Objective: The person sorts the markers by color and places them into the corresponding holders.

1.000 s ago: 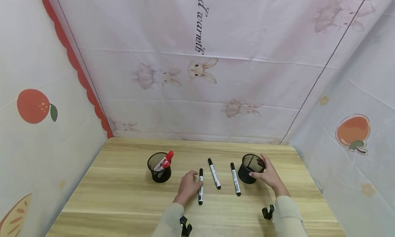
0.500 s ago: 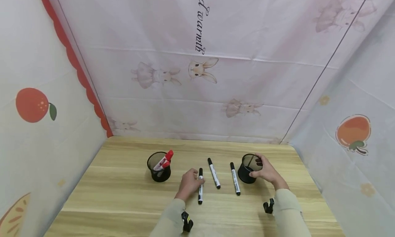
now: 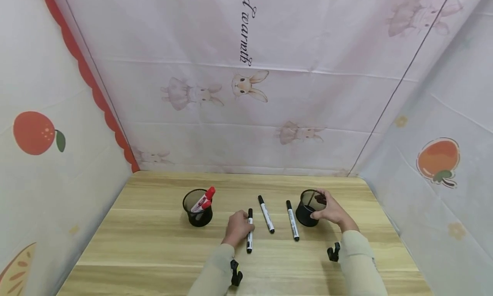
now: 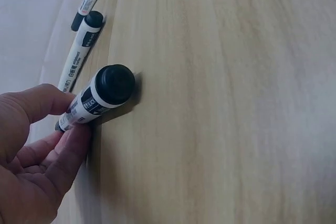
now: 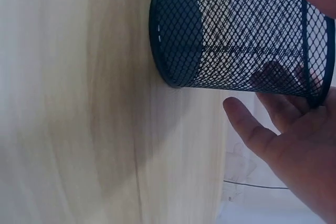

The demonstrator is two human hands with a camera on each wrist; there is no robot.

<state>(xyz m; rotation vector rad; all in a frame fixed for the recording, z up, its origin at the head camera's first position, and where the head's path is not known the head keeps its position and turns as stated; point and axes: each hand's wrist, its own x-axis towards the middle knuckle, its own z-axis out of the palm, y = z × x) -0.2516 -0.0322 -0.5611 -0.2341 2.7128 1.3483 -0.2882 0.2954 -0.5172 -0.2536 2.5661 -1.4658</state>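
My left hand (image 3: pixel 236 228) pinches a white whiteboard marker (image 3: pixel 250 241) with black ends between thumb and fingers. In the left wrist view the marker (image 4: pixel 92 100) casts a shadow on the wood; whether it is slightly lifted I cannot tell. On the right, my right hand (image 3: pixel 333 211) holds a black mesh pen holder (image 3: pixel 306 216) near its rim, the thumb on the near side and fingers around the other. The pen holder (image 5: pixel 236 32) stands upright, and no marker shows inside it. Two similar markers, a middle one (image 3: pixel 266 214) and a right one (image 3: pixel 292 221), lie between the hands.
A second black mesh pen holder (image 3: pixel 200 219) stands at the left with red-capped markers (image 3: pixel 204 201) leaning in it. The wooden table (image 3: pixel 154 244) meets printed cloth walls at its back and sides. A black clip-like device (image 3: pixel 236 273) sits at the left cuff.
My right fingers have come further round the pen holder's rim. The left hand has closed slightly on the marker, which stays about where it was. The head view has shifted a little.
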